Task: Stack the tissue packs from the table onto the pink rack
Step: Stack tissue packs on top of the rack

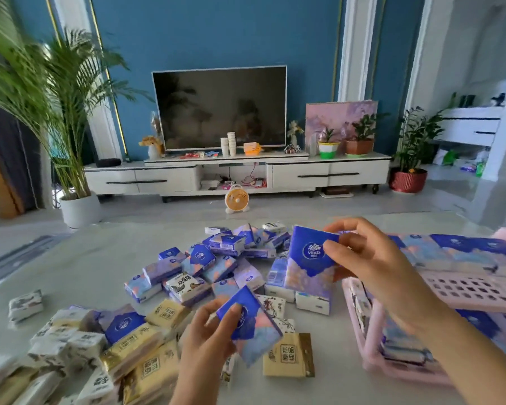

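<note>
Tissue packs (187, 285) litter table (94, 264), TV (219, 108) behind; L hand (205, 340) grips near pack (251, 325), R hand (371, 258) far pack (307, 258).

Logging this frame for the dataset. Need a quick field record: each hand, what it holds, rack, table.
left hand: grips a blue tissue pack, tilted, above the table
right hand: pinches a second blue pack, upright, just left of the rack
pink rack: at the table's right side; row of packs on the top shelf, more below
table: loose pile of blue, white and gold packs
task state: unfinished
</note>
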A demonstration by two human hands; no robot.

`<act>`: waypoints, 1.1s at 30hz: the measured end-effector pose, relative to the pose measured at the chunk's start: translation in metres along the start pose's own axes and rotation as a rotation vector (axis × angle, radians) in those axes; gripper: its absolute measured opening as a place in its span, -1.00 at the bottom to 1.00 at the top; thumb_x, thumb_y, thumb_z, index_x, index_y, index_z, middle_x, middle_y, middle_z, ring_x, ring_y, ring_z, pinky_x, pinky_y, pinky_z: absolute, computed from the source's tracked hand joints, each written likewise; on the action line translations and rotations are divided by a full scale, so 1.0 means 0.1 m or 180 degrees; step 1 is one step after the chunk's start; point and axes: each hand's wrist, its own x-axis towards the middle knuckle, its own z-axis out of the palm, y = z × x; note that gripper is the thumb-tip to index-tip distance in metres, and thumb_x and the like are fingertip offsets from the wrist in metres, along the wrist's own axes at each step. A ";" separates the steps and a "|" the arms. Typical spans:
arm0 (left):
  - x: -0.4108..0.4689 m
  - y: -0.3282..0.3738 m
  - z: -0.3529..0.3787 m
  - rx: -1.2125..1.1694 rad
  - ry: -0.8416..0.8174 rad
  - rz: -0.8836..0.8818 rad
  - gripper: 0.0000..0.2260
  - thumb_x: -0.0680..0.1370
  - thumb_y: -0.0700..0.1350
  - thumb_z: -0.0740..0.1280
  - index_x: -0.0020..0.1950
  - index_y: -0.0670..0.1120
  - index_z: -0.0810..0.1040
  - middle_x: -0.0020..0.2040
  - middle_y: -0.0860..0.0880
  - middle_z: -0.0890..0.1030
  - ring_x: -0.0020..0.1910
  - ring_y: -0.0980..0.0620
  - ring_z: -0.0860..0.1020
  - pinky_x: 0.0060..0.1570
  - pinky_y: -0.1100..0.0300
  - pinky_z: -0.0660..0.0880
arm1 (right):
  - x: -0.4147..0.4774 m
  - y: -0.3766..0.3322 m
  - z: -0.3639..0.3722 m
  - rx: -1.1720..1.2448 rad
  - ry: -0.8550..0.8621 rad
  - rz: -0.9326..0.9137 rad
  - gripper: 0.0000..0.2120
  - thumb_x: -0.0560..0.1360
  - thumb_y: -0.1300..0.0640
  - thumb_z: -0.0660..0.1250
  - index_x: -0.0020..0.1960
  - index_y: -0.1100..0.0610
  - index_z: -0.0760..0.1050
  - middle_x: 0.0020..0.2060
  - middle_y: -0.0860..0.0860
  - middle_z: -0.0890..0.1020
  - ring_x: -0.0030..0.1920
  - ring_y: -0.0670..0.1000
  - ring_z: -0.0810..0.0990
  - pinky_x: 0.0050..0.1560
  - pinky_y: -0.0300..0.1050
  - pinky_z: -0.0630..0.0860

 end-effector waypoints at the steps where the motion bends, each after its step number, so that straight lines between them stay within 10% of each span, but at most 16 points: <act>1: -0.04 0.01 0.10 -0.0017 -0.0024 0.0013 -0.49 0.20 -0.11 0.59 0.02 -0.29 0.50 -0.28 -0.19 0.66 -0.46 0.03 0.58 -0.52 0.25 0.49 | -0.06 -0.01 -0.11 0.0057 0.0086 -0.0043 -0.87 0.48 0.22 0.30 0.02 0.12 0.46 -0.22 0.00 0.67 -0.22 -0.08 0.65 -0.27 -0.19 0.55; 6: -0.14 0.32 0.85 0.0001 -0.0325 0.0794 -0.57 0.03 0.18 0.59 -0.24 -0.01 0.61 -0.24 -0.14 0.68 -0.41 0.08 0.61 -0.48 0.34 0.48 | -0.12 0.02 -0.82 -0.0038 0.1023 -0.0443 -0.91 0.48 0.23 0.31 -0.05 0.07 0.46 -0.22 0.03 0.66 -0.29 -0.08 0.62 -0.31 -0.32 0.51; 14: 0.20 0.30 2.17 0.1235 -0.1002 0.1295 -0.97 0.50 -0.18 0.34 -0.08 -0.08 0.55 -0.26 0.02 0.64 -0.39 0.22 0.57 -0.40 0.41 0.44 | -0.03 0.34 -1.65 -0.1157 0.1464 -0.0071 -0.85 0.51 0.22 0.29 -0.12 -0.01 0.41 -0.22 0.05 0.61 -0.45 -0.06 0.52 -0.31 -0.09 0.48; 19: 0.32 -0.01 2.31 0.2803 -0.1146 0.1819 -0.93 0.52 -0.08 0.30 -0.11 0.10 0.50 -0.15 0.08 0.58 -0.21 0.13 0.51 -0.24 0.38 0.37 | -0.16 0.46 -1.62 -0.1968 0.1510 -0.0286 -0.95 0.51 0.15 0.29 -0.05 0.05 0.42 -0.26 -0.06 0.60 -0.31 -0.11 0.56 -0.23 -0.20 0.44; 24: 0.32 -0.07 2.27 0.4385 -0.0936 0.2241 -0.72 0.60 0.05 0.11 0.27 0.08 0.45 0.24 0.12 0.43 0.26 0.06 0.25 0.20 0.23 0.14 | -0.07 0.44 -1.65 -0.2413 0.1530 -0.0147 -0.85 0.54 0.15 0.26 0.09 0.13 0.49 -0.03 0.05 0.52 -0.14 0.02 0.52 -0.12 -0.20 0.34; 33: 0.26 -0.03 2.15 0.5675 -0.1890 0.2066 -0.44 0.50 0.20 -0.27 0.28 0.03 0.33 0.25 0.07 0.39 0.33 0.06 0.28 0.35 0.07 0.21 | -0.10 0.50 -1.47 -0.2607 0.1191 -0.0205 -0.47 0.52 0.02 0.28 0.43 0.04 0.18 0.23 -0.04 0.31 0.22 -0.03 0.39 0.12 -0.28 0.37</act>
